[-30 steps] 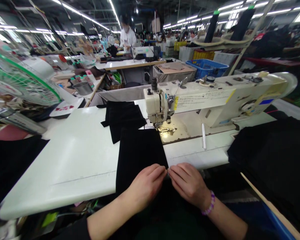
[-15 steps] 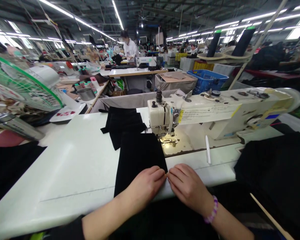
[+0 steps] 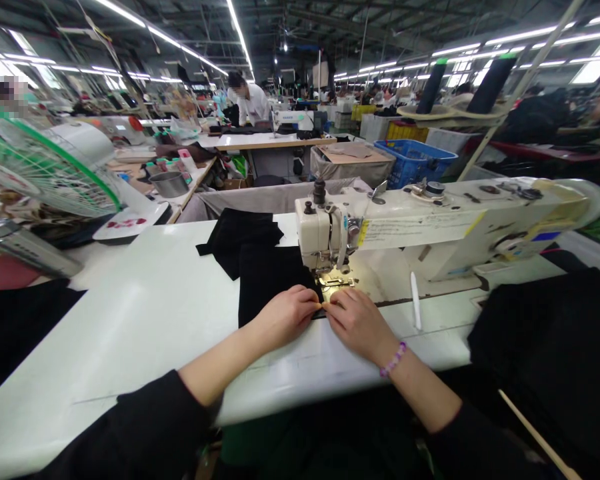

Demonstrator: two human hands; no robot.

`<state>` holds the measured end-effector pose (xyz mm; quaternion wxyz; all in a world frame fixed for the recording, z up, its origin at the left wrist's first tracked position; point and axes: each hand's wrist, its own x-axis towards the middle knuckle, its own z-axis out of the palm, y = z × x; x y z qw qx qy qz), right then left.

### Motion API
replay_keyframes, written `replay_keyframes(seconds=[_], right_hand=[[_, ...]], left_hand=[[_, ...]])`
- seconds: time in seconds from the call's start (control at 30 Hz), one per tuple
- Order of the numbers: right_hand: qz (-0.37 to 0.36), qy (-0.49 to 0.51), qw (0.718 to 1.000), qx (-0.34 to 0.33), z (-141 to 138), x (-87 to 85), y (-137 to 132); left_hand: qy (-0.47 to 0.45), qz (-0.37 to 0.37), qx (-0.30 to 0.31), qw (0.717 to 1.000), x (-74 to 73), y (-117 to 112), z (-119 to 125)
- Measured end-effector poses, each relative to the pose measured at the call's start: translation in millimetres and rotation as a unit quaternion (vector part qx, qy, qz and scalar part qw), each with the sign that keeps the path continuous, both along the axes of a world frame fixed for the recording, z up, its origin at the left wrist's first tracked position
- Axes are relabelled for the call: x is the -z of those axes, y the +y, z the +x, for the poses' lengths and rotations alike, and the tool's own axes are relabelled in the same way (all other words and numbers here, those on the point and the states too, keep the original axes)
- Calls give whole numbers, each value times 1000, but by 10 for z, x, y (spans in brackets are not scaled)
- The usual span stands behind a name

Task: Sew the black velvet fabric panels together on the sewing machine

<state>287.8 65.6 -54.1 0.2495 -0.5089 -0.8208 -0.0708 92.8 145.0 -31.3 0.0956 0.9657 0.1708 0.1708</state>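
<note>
A black fabric piece (image 3: 267, 277) lies on the white table, its right edge running beneath the needle area of the sewing machine (image 3: 325, 233). My left hand (image 3: 293, 310) pinches the near right corner of this fabric, fingers closed. Right beside it, my right hand (image 3: 350, 320) pinches the same corner, its fingertips meeting those of the left. Both hands are just in front of the lit metal needle plate (image 3: 341, 283). More black fabric (image 3: 245, 230) sits bunched behind the held piece.
A white pen-like tool (image 3: 415, 300) lies right of my hands. Dark cloth (image 3: 545, 340) is heaped at the right. On the left stand a green-rimmed fan (image 3: 55, 157) and a metal flask (image 3: 27, 247). Thread cones (image 3: 491, 83) rise behind the machine; a person in white (image 3: 253, 103) bends over farther back.
Both hands have moved forward, away from me, with the fabric corner, up to the machine's needle plate. The fabric has slid forward, and the pile behind has shifted slightly.
</note>
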Motion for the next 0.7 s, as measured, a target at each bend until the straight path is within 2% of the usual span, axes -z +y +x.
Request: replay_keyframes(seconds=[0.17, 0.33, 0.57, 0.7], right_hand=[[-8, 34, 999, 9, 10, 35, -37], [-18, 39, 999, -10, -11, 51, -99], [-24, 29, 999, -3, -35, 32, -75], [-27, 16, 999, 7, -45, 49, -79]], left_hand=[[-57, -63, -22, 996, 13, 75, 0], [-97, -91, -71, 989, 70, 52, 14], [-94, -77, -96, 988, 85, 38, 59], [-65, -43, -111, 991, 89, 34, 95]])
